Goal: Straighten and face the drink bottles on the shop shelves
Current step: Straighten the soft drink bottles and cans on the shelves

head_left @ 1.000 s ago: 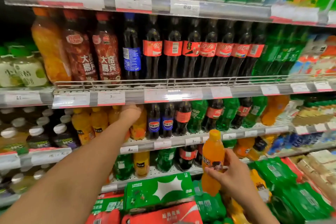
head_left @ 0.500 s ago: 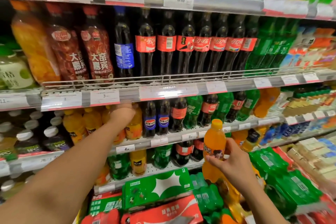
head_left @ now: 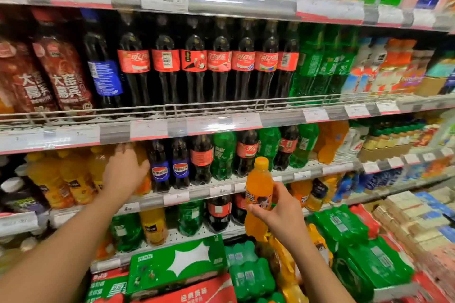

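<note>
My right hand [head_left: 280, 214] grips an orange soda bottle [head_left: 259, 179] round its middle and holds it upright in front of the shelves, clear of them. My left hand [head_left: 125, 169] reaches into the third shelf [head_left: 197, 193], fingers curled over an orange drink bottle [head_left: 146, 184] that it mostly hides. This bottle stands just left of two small blue-label cola bottles [head_left: 160, 171]. More orange bottles [head_left: 71, 179] stand to the left of my hand. Red-label cola and green soda bottles [head_left: 222, 155] alternate along the shelf to the right.
Tall cola bottles [head_left: 194, 61] fill the shelf above behind a wire rail [head_left: 172, 108]; some labels face sideways. Green and red multipack cartons [head_left: 172, 263] are stacked at floor level, with shrink-wrapped green packs [head_left: 344, 226] to the right. Price strips edge every shelf.
My right hand has lifted the orange soda bottle a little higher. The view has moved closer to the shelves. My left hand stays on the same shelf, with more of it now showing.
</note>
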Demonstrator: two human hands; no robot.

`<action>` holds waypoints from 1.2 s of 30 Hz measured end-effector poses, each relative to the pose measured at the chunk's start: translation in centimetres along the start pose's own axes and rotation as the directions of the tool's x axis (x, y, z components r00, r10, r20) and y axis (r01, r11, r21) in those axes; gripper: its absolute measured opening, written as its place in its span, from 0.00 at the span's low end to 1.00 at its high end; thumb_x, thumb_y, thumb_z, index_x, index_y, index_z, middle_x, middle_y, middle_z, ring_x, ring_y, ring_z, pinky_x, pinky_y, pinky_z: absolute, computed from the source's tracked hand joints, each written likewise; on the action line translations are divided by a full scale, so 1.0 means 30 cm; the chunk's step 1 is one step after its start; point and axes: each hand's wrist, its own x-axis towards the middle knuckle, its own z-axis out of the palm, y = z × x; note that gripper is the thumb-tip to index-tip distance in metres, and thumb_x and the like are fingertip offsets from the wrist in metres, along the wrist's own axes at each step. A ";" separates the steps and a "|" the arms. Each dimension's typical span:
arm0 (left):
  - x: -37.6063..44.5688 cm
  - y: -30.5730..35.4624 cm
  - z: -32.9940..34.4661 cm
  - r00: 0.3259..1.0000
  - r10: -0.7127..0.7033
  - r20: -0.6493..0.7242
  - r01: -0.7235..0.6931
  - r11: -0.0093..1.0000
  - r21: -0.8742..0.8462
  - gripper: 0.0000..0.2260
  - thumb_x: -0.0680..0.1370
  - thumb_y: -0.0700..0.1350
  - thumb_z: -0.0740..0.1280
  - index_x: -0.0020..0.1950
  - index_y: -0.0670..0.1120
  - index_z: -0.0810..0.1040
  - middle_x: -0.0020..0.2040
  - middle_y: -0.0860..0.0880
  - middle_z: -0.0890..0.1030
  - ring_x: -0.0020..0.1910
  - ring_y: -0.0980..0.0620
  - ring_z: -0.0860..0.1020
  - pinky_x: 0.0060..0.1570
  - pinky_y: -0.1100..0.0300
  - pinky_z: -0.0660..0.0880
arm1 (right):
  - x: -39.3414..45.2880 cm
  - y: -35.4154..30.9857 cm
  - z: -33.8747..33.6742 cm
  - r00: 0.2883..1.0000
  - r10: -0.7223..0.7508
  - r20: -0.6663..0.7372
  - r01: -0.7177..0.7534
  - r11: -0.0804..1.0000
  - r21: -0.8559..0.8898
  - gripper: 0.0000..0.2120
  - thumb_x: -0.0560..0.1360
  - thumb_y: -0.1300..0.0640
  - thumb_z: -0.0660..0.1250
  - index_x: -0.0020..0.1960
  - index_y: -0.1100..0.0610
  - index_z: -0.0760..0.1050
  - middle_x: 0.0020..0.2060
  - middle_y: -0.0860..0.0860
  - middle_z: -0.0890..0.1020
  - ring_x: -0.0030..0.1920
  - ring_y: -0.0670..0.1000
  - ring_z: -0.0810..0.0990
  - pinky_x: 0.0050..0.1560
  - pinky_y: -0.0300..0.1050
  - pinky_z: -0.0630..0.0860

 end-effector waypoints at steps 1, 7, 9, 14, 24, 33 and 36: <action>-0.038 0.031 0.016 1.000 -0.003 -0.007 0.003 1.000 -0.002 0.21 0.78 0.53 0.69 0.64 0.41 0.74 0.70 0.38 0.71 0.59 0.36 0.77 0.46 0.44 0.79 | 0.023 0.030 -0.021 1.000 -0.008 0.006 0.008 1.000 0.004 0.25 0.68 0.40 0.79 0.59 0.45 0.73 0.45 0.39 0.84 0.45 0.39 0.82 0.47 0.47 0.80; -0.232 0.340 0.128 0.984 0.133 0.118 -0.130 0.991 -0.033 0.25 0.77 0.51 0.70 0.73 0.45 0.73 0.75 0.42 0.70 0.67 0.38 0.74 0.66 0.46 0.73 | 0.163 0.214 -0.189 0.996 -0.044 0.075 0.042 0.999 0.022 0.26 0.69 0.41 0.79 0.61 0.46 0.73 0.46 0.41 0.83 0.45 0.39 0.81 0.43 0.38 0.77; -0.280 0.483 0.169 0.966 0.210 0.150 -0.203 0.977 -0.056 0.26 0.75 0.53 0.67 0.72 0.46 0.74 0.73 0.43 0.73 0.67 0.40 0.74 0.66 0.45 0.73 | 0.209 0.282 -0.246 0.995 -0.041 0.093 0.039 0.999 0.029 0.25 0.69 0.41 0.79 0.60 0.45 0.72 0.45 0.41 0.83 0.44 0.41 0.82 0.46 0.46 0.80; -0.407 0.846 0.261 0.914 0.322 0.246 -0.319 0.946 -0.052 0.29 0.77 0.56 0.64 0.77 0.50 0.68 0.79 0.46 0.65 0.73 0.44 0.68 0.70 0.46 0.69 | 0.307 0.442 -0.384 0.992 -0.020 0.121 0.017 0.999 0.027 0.26 0.68 0.40 0.79 0.60 0.46 0.73 0.47 0.40 0.83 0.46 0.42 0.82 0.48 0.46 0.79; -0.411 1.431 0.233 0.747 0.658 0.094 -0.663 0.748 0.024 0.29 0.79 0.54 0.64 0.78 0.49 0.64 0.82 0.46 0.58 0.80 0.42 0.56 0.76 0.44 0.61 | 0.445 0.657 -0.609 0.997 0.073 0.037 -0.074 0.997 0.025 0.27 0.67 0.41 0.80 0.60 0.46 0.71 0.48 0.42 0.83 0.47 0.46 0.82 0.46 0.44 0.78; -0.219 1.598 0.210 0.727 0.685 -0.044 -0.653 0.711 0.261 0.35 0.77 0.52 0.67 0.81 0.47 0.57 0.83 0.42 0.52 0.81 0.37 0.52 0.75 0.36 0.55 | 0.639 0.739 -0.716 0.992 0.100 -0.082 -0.091 0.990 0.110 0.24 0.70 0.48 0.80 0.61 0.47 0.72 0.48 0.41 0.81 0.46 0.45 0.80 0.46 0.42 0.73; -0.189 1.561 0.246 0.725 0.689 -0.013 -0.655 0.695 0.296 0.37 0.77 0.52 0.67 0.82 0.48 0.55 0.83 0.44 0.52 0.81 0.39 0.52 0.75 0.36 0.55 | 0.715 0.790 -0.715 0.981 0.155 -0.118 -0.135 0.977 0.162 0.27 0.69 0.46 0.80 0.63 0.48 0.72 0.52 0.46 0.83 0.51 0.50 0.82 0.53 0.48 0.76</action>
